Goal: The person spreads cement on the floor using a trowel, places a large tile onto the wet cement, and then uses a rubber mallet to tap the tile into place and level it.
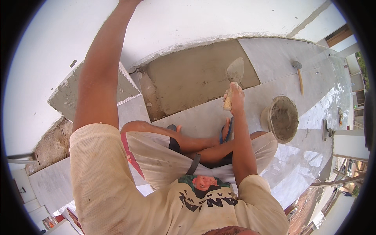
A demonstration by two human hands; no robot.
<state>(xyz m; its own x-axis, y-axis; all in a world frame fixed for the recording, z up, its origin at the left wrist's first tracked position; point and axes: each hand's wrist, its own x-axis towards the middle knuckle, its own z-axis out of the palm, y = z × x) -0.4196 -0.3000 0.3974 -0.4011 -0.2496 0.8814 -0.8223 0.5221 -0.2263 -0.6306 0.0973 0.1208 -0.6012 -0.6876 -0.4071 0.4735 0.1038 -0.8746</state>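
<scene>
My right hand (236, 98) is wrapped round the handle of a pointed trowel (235, 71). The mortar-smeared blade is over the right part of a grey mortar bed (188, 80), which fills a gap between floor tiles and the white wall. My left arm stretches up across the wall, and only a sliver of my left hand (131, 1) shows at the top edge; its fingers are cut off from view. Behind that forearm a tile (127, 88) coated with mortar leans against the wall. Right of my right forearm stands a bucket (267, 117) with grey mortar inside.
A mallet (299, 76) with a wooden handle lies on the grey floor tiles (270, 58) at the far right. Another tool (324, 130) lies farther right. My crossed legs (188, 141) are close to the mortar bed. At left, a rough bare strip (55, 141) runs along the wall.
</scene>
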